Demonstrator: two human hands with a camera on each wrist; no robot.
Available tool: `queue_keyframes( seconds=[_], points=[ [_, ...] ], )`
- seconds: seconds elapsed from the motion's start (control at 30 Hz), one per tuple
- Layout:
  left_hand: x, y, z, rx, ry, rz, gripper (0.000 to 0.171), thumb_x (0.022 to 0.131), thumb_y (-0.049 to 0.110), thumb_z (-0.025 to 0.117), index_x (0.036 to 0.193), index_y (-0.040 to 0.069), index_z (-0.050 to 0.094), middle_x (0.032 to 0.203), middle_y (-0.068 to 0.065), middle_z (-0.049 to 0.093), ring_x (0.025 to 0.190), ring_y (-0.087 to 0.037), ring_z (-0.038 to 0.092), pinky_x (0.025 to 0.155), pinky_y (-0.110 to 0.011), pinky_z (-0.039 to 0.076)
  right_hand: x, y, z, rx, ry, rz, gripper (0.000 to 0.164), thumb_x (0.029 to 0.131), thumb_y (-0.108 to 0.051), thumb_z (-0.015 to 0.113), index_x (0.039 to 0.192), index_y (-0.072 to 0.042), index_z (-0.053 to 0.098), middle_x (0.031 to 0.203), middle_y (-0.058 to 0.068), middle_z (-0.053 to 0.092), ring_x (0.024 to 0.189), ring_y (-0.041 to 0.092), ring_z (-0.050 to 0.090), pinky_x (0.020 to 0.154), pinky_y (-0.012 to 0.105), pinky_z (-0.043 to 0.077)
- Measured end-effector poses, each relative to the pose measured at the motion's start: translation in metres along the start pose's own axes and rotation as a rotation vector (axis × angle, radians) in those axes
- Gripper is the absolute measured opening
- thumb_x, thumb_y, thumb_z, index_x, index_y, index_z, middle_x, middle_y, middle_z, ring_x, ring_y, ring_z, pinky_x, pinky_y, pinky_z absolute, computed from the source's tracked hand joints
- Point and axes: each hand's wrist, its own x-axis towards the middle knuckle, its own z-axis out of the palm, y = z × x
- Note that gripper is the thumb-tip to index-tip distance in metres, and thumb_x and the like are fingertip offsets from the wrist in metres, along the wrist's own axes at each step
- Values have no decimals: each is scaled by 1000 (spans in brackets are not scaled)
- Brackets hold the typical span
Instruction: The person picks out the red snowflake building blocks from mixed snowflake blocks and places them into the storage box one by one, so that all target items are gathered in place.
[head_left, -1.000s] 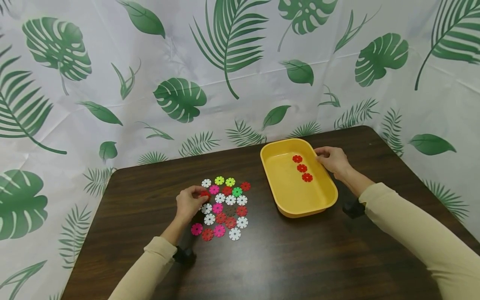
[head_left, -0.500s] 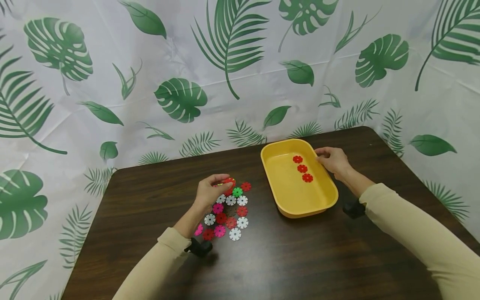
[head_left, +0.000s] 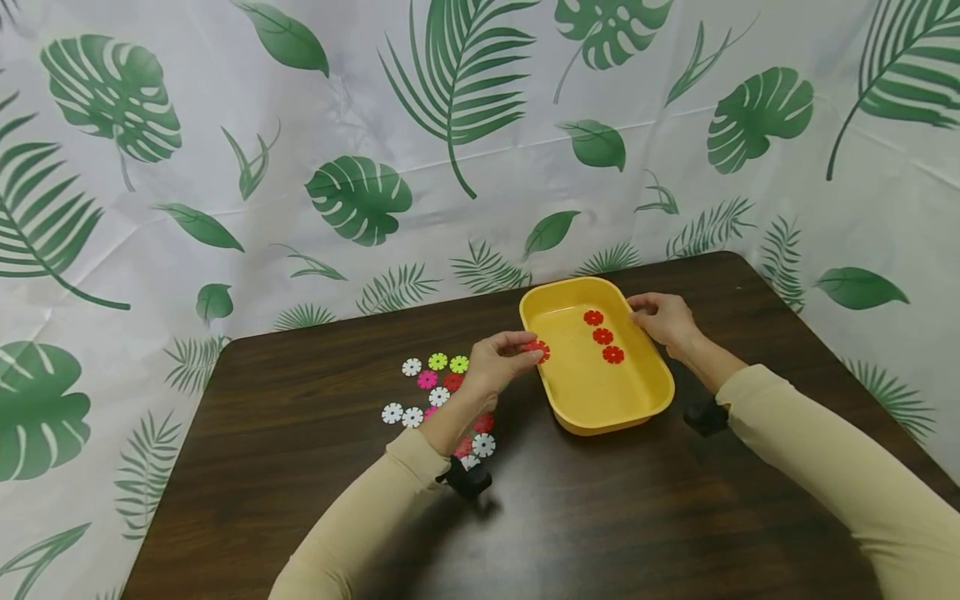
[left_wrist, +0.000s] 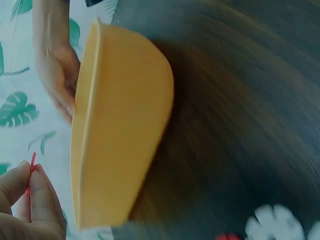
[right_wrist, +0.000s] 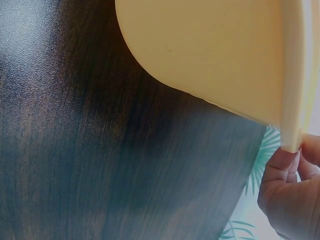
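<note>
My left hand (head_left: pixel 497 363) pinches a red notched disc (head_left: pixel 538 351) between thumb and fingers, at the left rim of the yellow tray (head_left: pixel 600 404). In the left wrist view the pinched disc (left_wrist: pixel 33 162) shows edge-on beside the tray wall (left_wrist: pixel 125 110). My right hand (head_left: pixel 666 321) grips the tray's right rim, thumb on one side and fingers on the other, as the right wrist view shows at the rim (right_wrist: pixel 294 100). Inside the tray, three red discs (head_left: pixel 603 337) lie in a slanting row near the right wall.
Left of the tray, loose notched discs in white (head_left: pixel 412 367), yellow-green (head_left: pixel 438 361), pink (head_left: pixel 427 380) and red (head_left: pixel 453 381) lie on the dark wooden table (head_left: pixel 300 433). My left forearm covers part of them. A leaf-print cloth (head_left: pixel 360 200) hangs behind the table.
Holding the red disc, my left hand has moved right from the left side of the loose discs, across them, to the tray's left rim. The right hand has stayed on the tray.
</note>
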Motion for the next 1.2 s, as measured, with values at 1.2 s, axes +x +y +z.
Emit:
queue_keyframes(
  seconds=[1.2],
  points=[
    [33, -38, 126, 89, 197, -301, 16, 78, -4, 71, 89, 8, 72, 72, 1, 60, 63, -10, 51, 70, -22, 54, 1, 0, -2, 0, 4, 4, 35, 96, -6, 49, 128, 5, 51, 111, 24, 55, 94, 32, 60, 80, 36, 55]
  ],
)
